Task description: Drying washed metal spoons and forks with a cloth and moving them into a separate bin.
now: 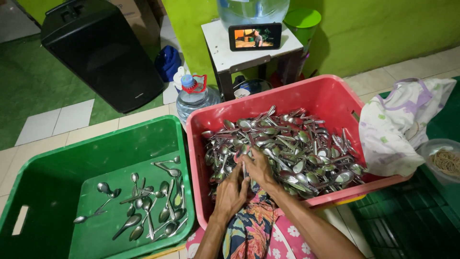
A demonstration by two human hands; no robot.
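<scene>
left hand (231,192): at the near edge of the spoon pile, fingers curled in around a few handles, gathering them into a bunch. How many it holds, can't tell.
right hand (259,168): just beside the left, touching it, fingers bent down over the same bunch of spoons, pressing them together. Thumb hidden.
spoons (287,144): loose heap of steel spoons filling the red crate (330,96), lying every which way, tangled, bowls and handles crossing.
green crate (48,192): left of the red one, touching it side to side. A thin scatter of sorted spoons (148,201) on its floor, most near the right wall.
handling: each spoon looks light, stiff, smooth and likely slippery; not fragile. A fistful probably gets heavy and tends to fan out.
where to hold: I'd say by the handles, bunched parallel, bowls all one way; grabbing at the bowls would let them slide.
around: water bottle (194,98) behind the crates, phone (255,36) playing on a small white stool (225,55), crumpled cloth (402,124) and a tub of rubber bands (445,160) to the right.
</scene>
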